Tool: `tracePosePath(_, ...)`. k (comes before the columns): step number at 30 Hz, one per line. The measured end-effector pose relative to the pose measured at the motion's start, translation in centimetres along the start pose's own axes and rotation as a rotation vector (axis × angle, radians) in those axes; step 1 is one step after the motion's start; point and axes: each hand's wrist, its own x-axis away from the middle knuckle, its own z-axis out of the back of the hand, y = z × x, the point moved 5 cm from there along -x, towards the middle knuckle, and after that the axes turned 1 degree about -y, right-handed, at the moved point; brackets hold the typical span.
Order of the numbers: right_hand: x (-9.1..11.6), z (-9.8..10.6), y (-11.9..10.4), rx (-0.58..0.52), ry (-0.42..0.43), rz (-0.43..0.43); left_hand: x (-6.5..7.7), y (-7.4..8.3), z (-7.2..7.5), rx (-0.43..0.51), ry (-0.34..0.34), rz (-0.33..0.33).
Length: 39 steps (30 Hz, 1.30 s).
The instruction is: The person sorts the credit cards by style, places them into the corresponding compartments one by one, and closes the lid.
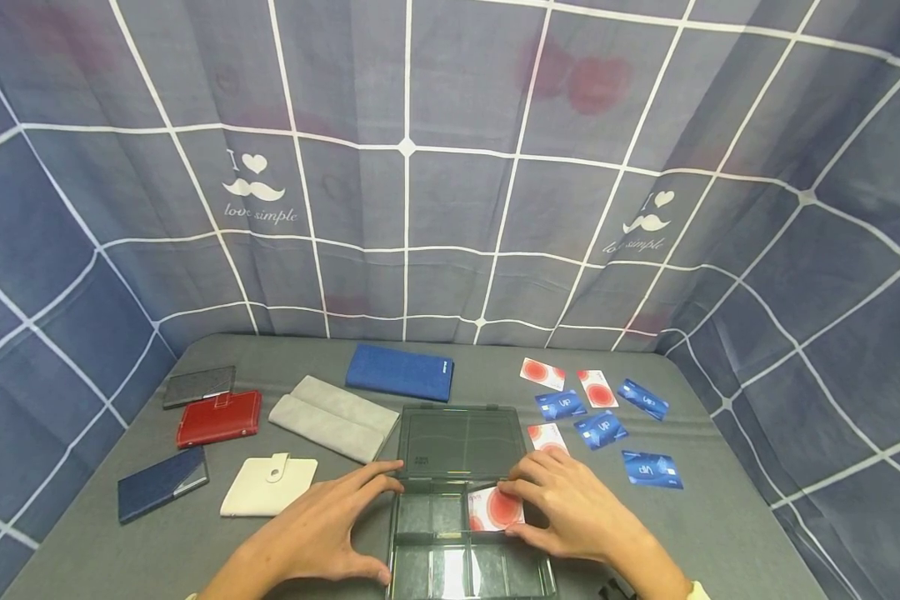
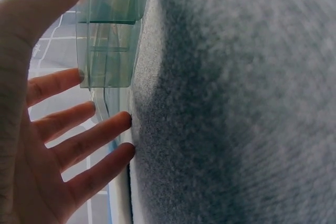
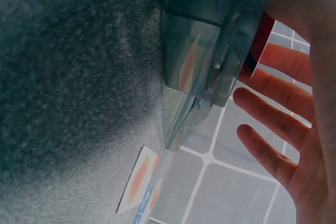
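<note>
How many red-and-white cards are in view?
4: the held card in the right hand, at the open box; the partly covered card beyond that hand; farther back, a left card and a right card. Others could be hidden.

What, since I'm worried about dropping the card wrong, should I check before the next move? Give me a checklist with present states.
1. Lid of the translucent grey-green plastic box folded back: ok.
2. Right hand holding the red-and-white rectangular card: ok, thumb and fingers at its right end.
3. Card fully down inside the box: not ok, the right wrist view shows at least part above the rim.
4. Compartment under the card free: cannot tell, card and hand cover much of it.
5. Left hand firmly steadying the box: cannot tell, it is at the left side, but pressure doesn't show.
6. Blue rectangular cards clear of the box: ok, right of it.
</note>
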Motion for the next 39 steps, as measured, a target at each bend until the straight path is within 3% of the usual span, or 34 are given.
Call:
tracePosePath(21,1.0,-0.4,2.0,-0.15,-0.017,-0.135,0.0,-0.1,-0.1,-0.018,0.016,-0.009)
tracePosePath(30,2.2,-0.6,4.9,-0.053,0.004,-0.297,0.1,-0.1,-0.1,-0.021,0.021,-0.019)
tracePosePath(39,4.2,-2.1,7.7,-0.072,0.066,-0.424,0.1,-0.2,-0.1,-0.015,0.017,-0.013)
